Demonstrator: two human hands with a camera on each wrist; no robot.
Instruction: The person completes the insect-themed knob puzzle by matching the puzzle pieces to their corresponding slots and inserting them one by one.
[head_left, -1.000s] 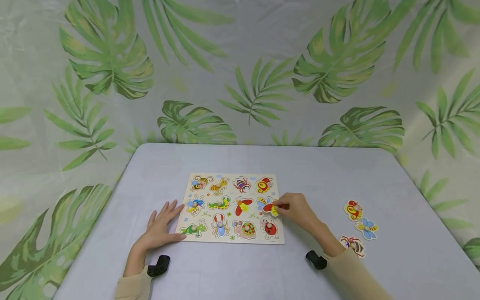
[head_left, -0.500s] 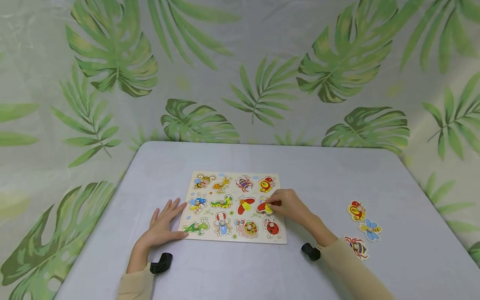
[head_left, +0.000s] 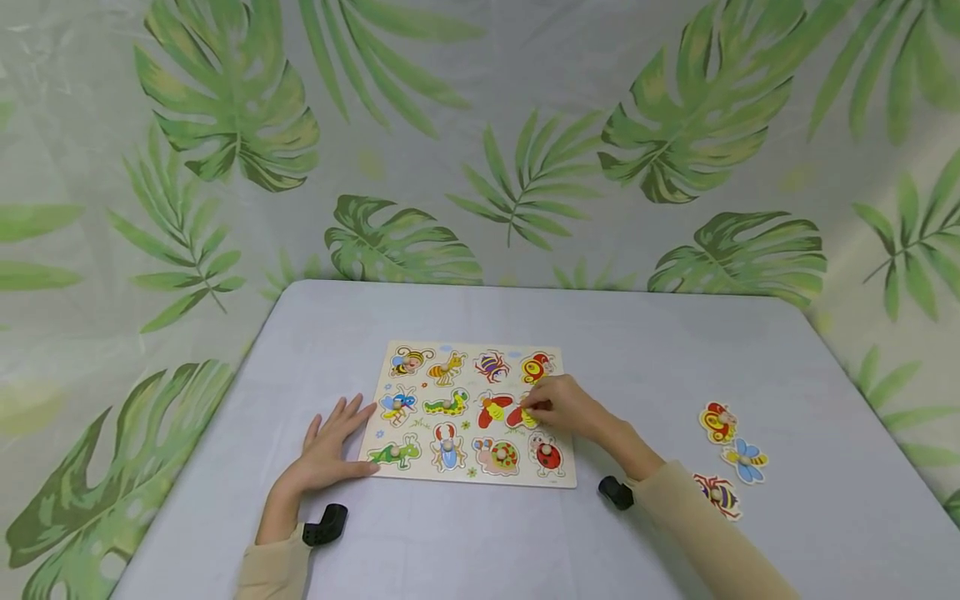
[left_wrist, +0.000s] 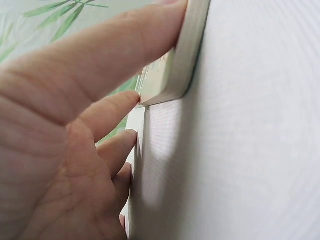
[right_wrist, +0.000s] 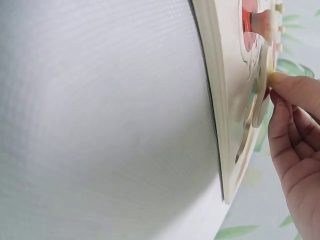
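A wooden knob puzzle board [head_left: 480, 348] with cartoon insects lies on the table. My right hand [head_left: 573, 408] pinches a red-winged, yellow-bodied insect puzzle piece [head_left: 517, 417] between thumb and fingertips. That piece [right_wrist: 262, 95] is tilted close over the board in the right wrist view, near a recess at the board's right side. Just left of it is the matching red-winged picture [head_left: 495, 411] on the board. My left hand [head_left: 326, 450] rests at the board's left edge, fingers spread and straight; its thumb touches the lower left corner.
Right of the board lie three loose pieces: a red and yellow butterfly [head_left: 718, 423], a blue-winged bee [head_left: 745, 461] and a striped spider [head_left: 717, 496]. Several knobbed pieces, such as the ladybird [head_left: 547, 455], sit in the board. A leaf-print cloth [head_left: 525, 183] hangs behind the table.
My right hand has shifted left over the board with the red-winged piece, from the blue-winged picture towards the red-winged one. My left hand stays at the board's edge. The view has shifted slightly.
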